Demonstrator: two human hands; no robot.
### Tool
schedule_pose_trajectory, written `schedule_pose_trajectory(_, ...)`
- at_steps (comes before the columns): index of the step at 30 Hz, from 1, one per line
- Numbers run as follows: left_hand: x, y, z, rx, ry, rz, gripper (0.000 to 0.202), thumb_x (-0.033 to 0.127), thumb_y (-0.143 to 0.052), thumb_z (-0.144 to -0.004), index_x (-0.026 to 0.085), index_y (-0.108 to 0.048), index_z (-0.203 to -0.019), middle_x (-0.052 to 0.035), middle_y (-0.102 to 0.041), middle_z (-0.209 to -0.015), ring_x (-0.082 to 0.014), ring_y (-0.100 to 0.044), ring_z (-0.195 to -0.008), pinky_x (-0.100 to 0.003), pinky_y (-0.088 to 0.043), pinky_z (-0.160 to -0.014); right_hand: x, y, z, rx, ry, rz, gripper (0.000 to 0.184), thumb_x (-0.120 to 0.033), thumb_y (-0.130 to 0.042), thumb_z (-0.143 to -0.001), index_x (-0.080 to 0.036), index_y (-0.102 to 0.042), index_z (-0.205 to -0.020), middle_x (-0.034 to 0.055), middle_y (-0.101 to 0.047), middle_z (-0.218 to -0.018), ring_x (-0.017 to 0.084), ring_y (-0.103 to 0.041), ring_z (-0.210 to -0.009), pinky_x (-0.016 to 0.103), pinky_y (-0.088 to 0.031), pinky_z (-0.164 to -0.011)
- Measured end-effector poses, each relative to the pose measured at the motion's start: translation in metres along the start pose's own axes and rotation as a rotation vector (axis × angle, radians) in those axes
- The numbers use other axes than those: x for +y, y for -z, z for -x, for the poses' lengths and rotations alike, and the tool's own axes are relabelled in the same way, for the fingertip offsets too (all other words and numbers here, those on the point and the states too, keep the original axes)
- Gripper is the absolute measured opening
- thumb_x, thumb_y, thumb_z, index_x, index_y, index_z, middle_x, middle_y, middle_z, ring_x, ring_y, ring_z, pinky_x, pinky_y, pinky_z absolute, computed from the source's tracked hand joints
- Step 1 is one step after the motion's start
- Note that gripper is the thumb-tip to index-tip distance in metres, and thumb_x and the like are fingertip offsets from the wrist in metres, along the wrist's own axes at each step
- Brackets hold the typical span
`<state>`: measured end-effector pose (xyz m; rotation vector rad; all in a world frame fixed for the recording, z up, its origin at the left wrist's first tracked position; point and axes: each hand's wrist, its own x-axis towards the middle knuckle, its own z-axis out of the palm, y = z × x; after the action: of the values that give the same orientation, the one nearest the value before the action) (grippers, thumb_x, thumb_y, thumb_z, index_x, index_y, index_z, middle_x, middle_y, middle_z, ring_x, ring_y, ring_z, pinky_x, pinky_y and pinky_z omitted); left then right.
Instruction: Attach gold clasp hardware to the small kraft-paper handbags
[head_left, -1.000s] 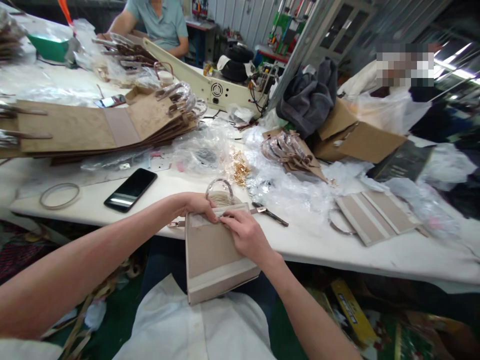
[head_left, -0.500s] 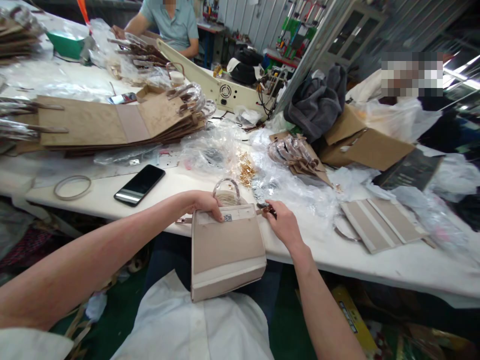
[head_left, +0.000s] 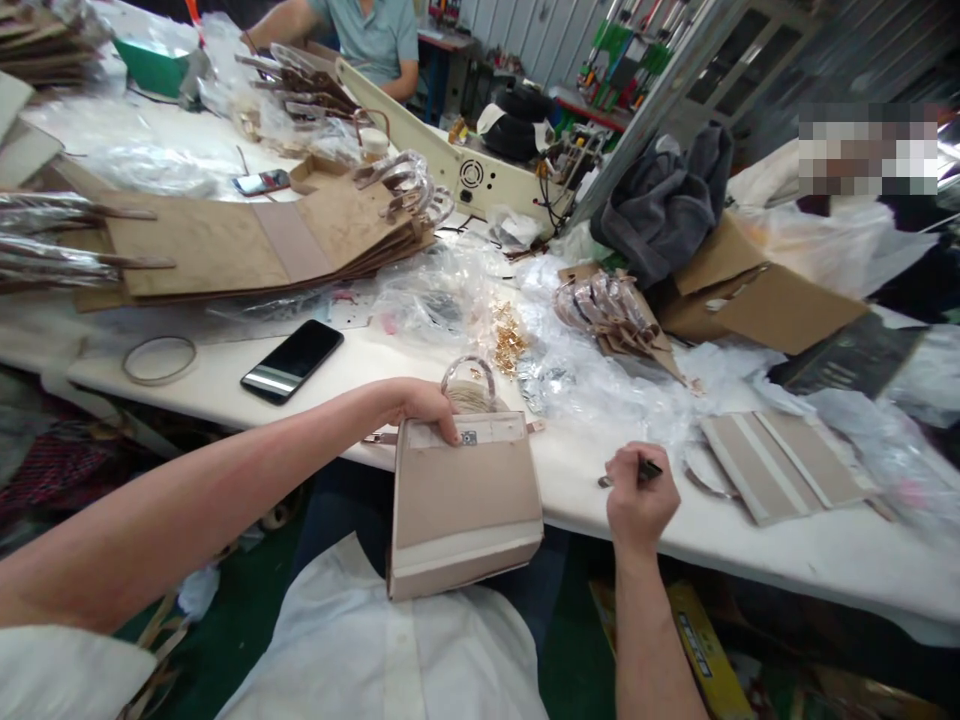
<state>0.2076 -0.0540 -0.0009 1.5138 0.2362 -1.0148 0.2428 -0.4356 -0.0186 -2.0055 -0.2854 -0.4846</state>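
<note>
My left hand (head_left: pixel 429 404) grips the top edge of a beige handbag (head_left: pixel 466 500), thumb in front beside a small metal plate (head_left: pixel 469 438). The bag leans from the table edge down over my lap. Its plastic-wrapped handle (head_left: pixel 480 370) arches up behind the top edge, and a short strap end (head_left: pixel 534 427) sticks out at its right side. Away to the right of the bag, my right hand (head_left: pixel 641 500) is closed around a small dark-handled tool (head_left: pixel 649 468). A metal tip pokes out on its left; the fist hides the rest, so its kind is unclear.
Left of the bag lie a phone (head_left: pixel 292 361) and a tape ring (head_left: pixel 159 360). Gold-coloured fittings (head_left: pixel 508 340) sit on plastic film ahead. Stacked bag panels (head_left: pixel 202 245) fill the left; another beige panel piece (head_left: pixel 784 465) lies right. A co-worker (head_left: pixel 375 45) sits opposite.
My right hand has pulled away from the strap end at the bag's right side, moving right and toward me with the tool. My left hand still holds the bag. The view has shifted slightly.
</note>
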Motion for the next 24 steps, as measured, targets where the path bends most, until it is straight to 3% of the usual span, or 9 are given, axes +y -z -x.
schedule_pose_trajectory(3, -0.001, 0.0, -0.002, 0.006, -0.007, 0.002, 0.038, 0.027, -0.095, -0.051, 0.02, -0.081, -0.086, -0.0089, -0.083, -0.086, -0.0285, -0.078, -0.073, -0.032, -0.063, -0.058, -0.013, -0.004, -0.013, 0.034, -0.13, -0.239, 0.047, -0.055, -0.08, -0.097, -0.019, -0.06, -0.074, -0.0028, -0.053, -0.064, 0.012, -0.048, -0.049, 0.025, -0.037, -0.046)
schedule_pose_trajectory(7, -0.002, 0.0, -0.004, 0.04, 0.018, 0.032, 0.038, 0.024, -0.094, -0.052, 0.021, -0.082, -0.087, -0.008, -0.084, -0.089, -0.027, -0.078, -0.073, -0.031, -0.063, -0.057, -0.067, -0.018, -0.02, -0.052, -0.077, -0.606, 0.051, -0.051, -0.083, -0.097, -0.021, -0.055, -0.067, -0.0089, -0.039, -0.053, 0.007, -0.03, -0.041, 0.023, -0.024, -0.041)
schedule_pose_trajectory(10, -0.002, 0.0, -0.004, 0.033, 0.051, 0.046, 0.039, 0.023, -0.094, -0.051, 0.019, -0.082, -0.088, -0.0091, -0.084, -0.089, -0.0277, -0.078, -0.073, -0.031, -0.063, -0.057, -0.114, -0.045, -0.011, -0.233, -0.044, -0.825, 0.057, -0.053, -0.076, -0.103, -0.022, -0.05, -0.063, -0.0096, -0.03, -0.05, 0.007, -0.025, -0.041, 0.024, -0.023, -0.042)
schedule_pose_trajectory(13, 0.0, -0.001, -0.004, 0.043, 0.067, 0.045, 0.04, 0.023, -0.095, -0.052, 0.019, -0.081, -0.089, -0.0084, -0.084, -0.087, -0.0276, -0.078, -0.071, -0.032, -0.063, -0.057, -0.141, -0.085, 0.001, -0.272, 0.025, -0.886, 0.062, -0.047, -0.071, -0.108, -0.021, -0.045, -0.058, -0.0072, -0.032, -0.05, 0.008, -0.032, -0.042, 0.026, -0.024, -0.044)
schedule_pose_trajectory(18, 0.001, -0.006, -0.002, 0.082, 0.022, 0.025, 0.038, 0.021, -0.092, -0.053, 0.019, -0.081, -0.09, -0.0064, -0.082, -0.08, -0.0267, -0.077, -0.07, -0.031, -0.063, -0.058, -0.138, -0.133, 0.017, -0.253, -0.018, -0.903, 0.065, -0.05, -0.069, -0.109, -0.022, -0.04, -0.057, -0.0074, -0.031, -0.051, 0.008, -0.031, -0.042, 0.026, -0.026, -0.043)
schedule_pose_trajectory(24, 0.002, -0.004, -0.002, 0.035, -0.006, 0.033, 0.038, 0.024, -0.094, -0.053, 0.019, -0.077, -0.087, -0.0072, -0.082, -0.079, -0.03, -0.079, -0.071, -0.037, -0.068, -0.065, -0.13, -0.139, 0.018, -0.318, -0.013, -0.931, 0.065, -0.049, -0.067, -0.11, -0.022, -0.04, -0.058, -0.0073, -0.03, -0.052, 0.009, -0.032, -0.043, 0.026, -0.028, -0.044)
